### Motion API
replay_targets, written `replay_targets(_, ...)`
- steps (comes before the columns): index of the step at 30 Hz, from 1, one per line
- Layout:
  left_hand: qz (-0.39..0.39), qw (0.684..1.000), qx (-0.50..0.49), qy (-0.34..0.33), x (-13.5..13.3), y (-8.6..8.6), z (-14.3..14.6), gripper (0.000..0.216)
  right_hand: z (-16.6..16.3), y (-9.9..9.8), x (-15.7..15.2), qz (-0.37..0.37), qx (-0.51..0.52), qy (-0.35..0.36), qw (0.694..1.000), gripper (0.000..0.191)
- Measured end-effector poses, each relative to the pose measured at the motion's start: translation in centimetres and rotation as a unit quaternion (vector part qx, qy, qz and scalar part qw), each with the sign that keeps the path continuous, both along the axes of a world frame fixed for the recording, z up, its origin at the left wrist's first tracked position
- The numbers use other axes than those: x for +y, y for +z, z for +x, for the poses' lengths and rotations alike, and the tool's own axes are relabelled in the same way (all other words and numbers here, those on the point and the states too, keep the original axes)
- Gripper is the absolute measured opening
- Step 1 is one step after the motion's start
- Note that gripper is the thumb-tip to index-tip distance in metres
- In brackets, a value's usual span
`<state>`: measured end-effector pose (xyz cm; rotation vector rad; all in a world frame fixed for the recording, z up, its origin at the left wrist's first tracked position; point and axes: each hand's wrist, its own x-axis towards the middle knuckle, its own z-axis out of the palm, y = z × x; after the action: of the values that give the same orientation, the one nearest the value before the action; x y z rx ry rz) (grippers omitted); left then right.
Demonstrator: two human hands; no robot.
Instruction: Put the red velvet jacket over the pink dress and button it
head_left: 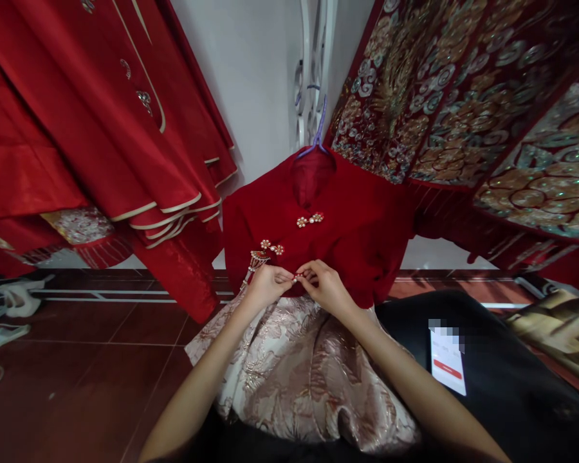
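Note:
In front of me a dark red jacket (361, 218) hangs on a purple hanger (319, 132). My left hand (271, 283) and my right hand (324, 283) meet at the lower front of it. Both pinch a small pearl clasp (297, 277) between their fingertips, which partly hide it. Higher on the chest sits a flower-shaped pearl clasp (310, 220), and another clasp (272, 247) lies to the left. Beneath that one hangs a beaded tassel ornament (258, 258). A pale pink-gold brocade skirt (299, 366) spreads below the jacket, under my forearms.
Red garments (139, 128) hang at the left, and a heavily embroidered garment (434, 90) at the right. A white metal rack (313, 64) holds the hanger. A lit phone (446, 360) lies on a black seat (496, 386). White shoes (22, 300) stand at the far left.

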<state>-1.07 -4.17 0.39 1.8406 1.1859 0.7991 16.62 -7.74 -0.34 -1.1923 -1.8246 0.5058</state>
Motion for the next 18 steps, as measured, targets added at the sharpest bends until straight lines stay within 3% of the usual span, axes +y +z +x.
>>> replay_targets(6, 0.038, 0.998, 0.036, -0.030, -0.1, 1.2, -0.4, 0.014, 0.3, 0.2, 0.1, -0.010, -0.008, -0.027, 1.000, 0.012)
replay_targets(12, 0.032, 0.995, 0.096, -0.001, -1.3, 4.1, -1.1, 0.015, 1.6, 3.3, -0.5, -0.016, 0.011, -0.042, 0.999, 0.015)
replay_targets(15, 0.035, 0.993, 0.115, -0.021, -1.6, 4.0, -0.8, 0.012, 1.9, 4.1, -0.8, -0.038, 0.022, -0.042, 0.998, 0.011)
replay_targets(18, 0.047, 0.991, 0.123, -0.027, -1.6, 3.3, -0.3, 0.012, 1.7, 3.5, -0.7, -0.074, 0.006, -0.007, 0.997, 0.012)
